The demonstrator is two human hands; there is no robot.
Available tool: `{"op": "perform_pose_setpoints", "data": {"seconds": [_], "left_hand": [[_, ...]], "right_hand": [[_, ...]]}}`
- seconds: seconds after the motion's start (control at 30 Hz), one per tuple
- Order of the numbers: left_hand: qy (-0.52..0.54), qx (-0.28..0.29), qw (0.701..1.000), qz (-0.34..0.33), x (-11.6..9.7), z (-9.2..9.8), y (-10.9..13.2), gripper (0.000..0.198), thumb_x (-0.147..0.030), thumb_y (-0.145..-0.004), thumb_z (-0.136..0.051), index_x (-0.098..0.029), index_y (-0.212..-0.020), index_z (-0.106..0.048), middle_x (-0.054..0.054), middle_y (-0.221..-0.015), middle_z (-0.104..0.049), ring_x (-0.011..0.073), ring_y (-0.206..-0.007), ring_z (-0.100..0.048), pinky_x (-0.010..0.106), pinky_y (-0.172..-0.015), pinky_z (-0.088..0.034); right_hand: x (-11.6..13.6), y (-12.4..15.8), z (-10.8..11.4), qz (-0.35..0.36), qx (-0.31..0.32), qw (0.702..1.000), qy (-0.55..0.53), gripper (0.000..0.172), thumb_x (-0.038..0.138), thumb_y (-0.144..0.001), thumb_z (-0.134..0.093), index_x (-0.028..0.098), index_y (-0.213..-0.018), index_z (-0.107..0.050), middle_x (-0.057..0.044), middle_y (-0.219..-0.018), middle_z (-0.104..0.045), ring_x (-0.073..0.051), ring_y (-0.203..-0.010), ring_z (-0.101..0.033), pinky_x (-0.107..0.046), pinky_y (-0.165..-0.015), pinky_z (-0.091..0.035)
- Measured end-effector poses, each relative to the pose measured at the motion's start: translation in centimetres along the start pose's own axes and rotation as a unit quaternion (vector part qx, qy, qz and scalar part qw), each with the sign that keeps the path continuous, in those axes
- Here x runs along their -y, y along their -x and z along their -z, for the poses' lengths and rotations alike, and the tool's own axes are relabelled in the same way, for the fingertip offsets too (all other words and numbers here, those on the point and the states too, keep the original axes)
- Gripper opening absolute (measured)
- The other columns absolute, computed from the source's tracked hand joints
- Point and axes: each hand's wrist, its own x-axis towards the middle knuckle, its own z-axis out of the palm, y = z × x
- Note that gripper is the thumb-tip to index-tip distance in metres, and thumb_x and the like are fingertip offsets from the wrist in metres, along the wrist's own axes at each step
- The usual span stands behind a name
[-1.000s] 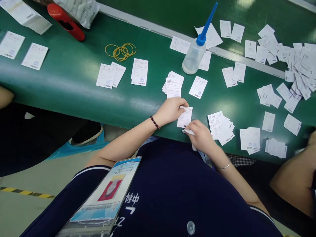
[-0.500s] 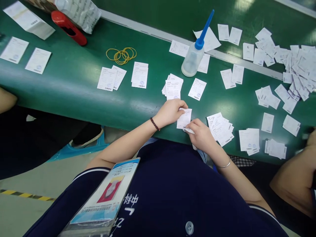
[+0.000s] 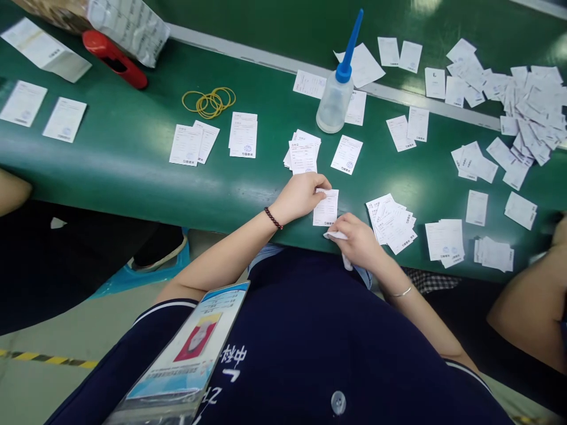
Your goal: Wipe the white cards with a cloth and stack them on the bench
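Observation:
My left hand point(image 3: 297, 199) is closed at the upper left of a small printed white card point(image 3: 325, 211), with thumb and fingers on its top edge. The card lies at the bench's near edge. Just below and right of it, my right hand point(image 3: 358, 239) is closed round a folded white cloth point(image 3: 336, 235), whose tip pokes out between the fingers. Whether it is cloth or tissue is hard to tell. Beyond my left hand lies a small stack of cards point(image 3: 303, 154). A single card point(image 3: 347, 154) lies to its right, and a fanned pile point(image 3: 391, 224) sits beside my right hand.
A squeeze bottle point(image 3: 334, 103) with a blue spout stands at the back. Yellow rubber bands point(image 3: 209, 103) and a red tool point(image 3: 114, 59) lie left. A heap of cards point(image 3: 538, 112) covers the far right. Other people's arms point(image 3: 531, 295) flank me.
My right hand with the white cloth has drawn slightly down, away from the card's lower edge. The card still lies under my left fingers. The whole view has shifted a little.

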Motion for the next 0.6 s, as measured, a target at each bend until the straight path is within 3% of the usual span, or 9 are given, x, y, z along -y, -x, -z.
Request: {"op": "perform_pose_setpoints", "data": {"seconds": [0.07, 0.17, 0.23, 0.33, 0.4, 0.47, 0.6], "left_hand": [[0.011, 0.008, 1.0, -0.002, -0.2, 0.4, 0.1, 0.02, -0.011, -0.079, -0.058, -0.018, -0.094, -0.069, 0.002, -0.096, -0.072, 0.0136, -0.079, -0.061, 0.028, -0.077, -0.05], [0.051, 0.001, 0.999, -0.02, -1.0, 1.5, 0.9, 0.022, -0.014, -0.08, -0.058, -0.018, -0.099, -0.069, 0.002, -0.098, -0.072, 0.0132, -0.08, -0.062, 0.027, -0.077, -0.051], [0.06, -0.039, 0.996, -0.053, -1.4, 2.3, 1.9, 0.024, -0.017, -0.083, -0.057, -0.019, -0.104, -0.068, 0.003, -0.1, -0.071, 0.0143, -0.086, -0.064, 0.028, -0.079, -0.052], [0.02, -0.097, 0.984, -0.147, -1.2, 2.8, 3.9, 0.018, -0.021, -0.089, -0.053, -0.022, -0.094, -0.07, 0.004, -0.1, -0.071, 0.0166, -0.096, -0.065, 0.033, -0.087, -0.052], [-0.011, -0.079, 0.974, -0.211, -0.3, 2.3, 5.2, 0.021, -0.022, -0.091, -0.049, -0.023, -0.085, -0.069, 0.005, -0.098, -0.072, 0.0176, -0.102, -0.065, 0.037, -0.093, -0.051], [-0.039, -0.036, 0.967, -0.248, 1.1, 1.4, 6.4, 0.022, -0.02, -0.092, -0.048, -0.024, -0.083, -0.068, 0.005, -0.098, -0.073, 0.0184, -0.107, -0.064, 0.039, -0.095, -0.051], [-0.109, -0.002, 0.956, -0.272, 3.6, 0.0, 7.8, 0.022, -0.019, -0.093, -0.047, -0.025, -0.087, -0.068, 0.004, -0.098, -0.075, 0.0193, -0.108, -0.066, 0.04, -0.092, -0.053]], "right_hand": [[-0.1, -0.1, 1.2, -0.088, 0.011, 0.979, -0.184, 0.019, 0.04, -0.084, -0.064, 0.021, -0.081, -0.062, -0.003, -0.079, -0.059, -0.015, -0.068, -0.056, -0.03, -0.062, -0.048], [-0.3, -0.4, 2.6, -0.203, 0.0, 0.877, -0.436, 0.037, 0.053, -0.074, -0.073, 0.021, -0.081, -0.055, 0.002, -0.067, -0.053, -0.011, -0.051, -0.045, -0.024, -0.045, -0.037], [-0.5, -0.3, 2.9, -0.231, -0.006, 0.819, -0.524, 0.042, 0.051, -0.068, -0.078, 0.022, -0.083, -0.052, 0.001, -0.071, -0.056, -0.009, -0.049, -0.042, -0.022, -0.042, -0.031], [-0.6, 0.0, 3.2, -0.234, -0.021, 0.784, -0.574, 0.042, 0.05, -0.069, -0.078, 0.022, -0.087, -0.052, 0.0, -0.079, -0.06, -0.008, -0.05, -0.043, -0.021, -0.041, -0.029], [-0.8, 0.3, 3.3, -0.219, -0.045, 0.785, -0.578, 0.042, 0.052, -0.071, -0.077, 0.021, -0.086, -0.053, 0.0, -0.079, -0.059, -0.008, -0.052, -0.044, -0.021, -0.042, -0.029], [-0.8, 0.6, 3.6, -0.199, -0.067, 0.807, -0.552, 0.044, 0.049, -0.067, -0.082, 0.022, -0.087, -0.054, 0.002, -0.078, -0.059, -0.008, -0.052, -0.045, -0.022, -0.044, -0.032], [-0.8, 0.9, 3.7, -0.164, -0.068, 0.899, -0.4, 0.037, 0.043, -0.069, -0.082, 0.023, -0.086, -0.056, 0.004, -0.068, -0.058, -0.011, -0.054, -0.05, -0.026, -0.053, -0.041]]}}
